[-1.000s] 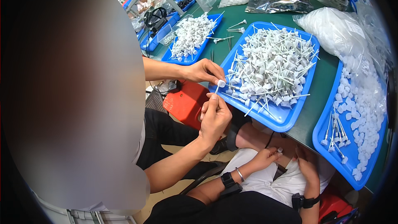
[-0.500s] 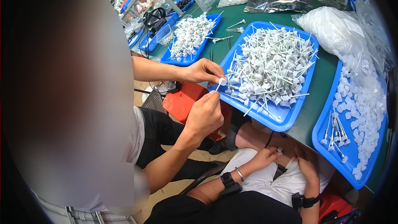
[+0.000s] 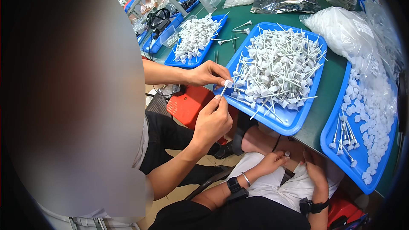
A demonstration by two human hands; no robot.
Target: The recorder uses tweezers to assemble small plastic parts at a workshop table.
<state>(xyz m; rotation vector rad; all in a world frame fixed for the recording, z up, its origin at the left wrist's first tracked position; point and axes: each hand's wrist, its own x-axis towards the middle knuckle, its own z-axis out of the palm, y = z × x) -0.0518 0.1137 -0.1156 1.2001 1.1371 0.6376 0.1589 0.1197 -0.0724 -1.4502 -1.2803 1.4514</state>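
My left hand (image 3: 272, 162) rests in my lap, below the table edge, and pinches a small white cap (image 3: 287, 154). My right hand (image 3: 316, 168) lies beside it with its back to the camera, and its fingers are hidden. Both wrists wear black bands. Above them is a blue tray (image 3: 294, 123) heaped with white capped sticks (image 3: 279, 66). A co-worker on the left holds one white stick (image 3: 226, 87) between two hands (image 3: 211, 74) at that tray's near corner.
To my right, a second blue tray (image 3: 330, 134) holds loose white caps (image 3: 375, 110) and several finished sticks (image 3: 344, 135). A third blue tray (image 3: 194, 38) of parts sits farther left. Clear bags (image 3: 345, 27) lie on the green table. A red stool (image 3: 191, 106) stands below.
The co-worker's lower hand has dropped slightly and now holds the stick's lower end, while the upper hand stays on its cap. My own hands have hardly moved.
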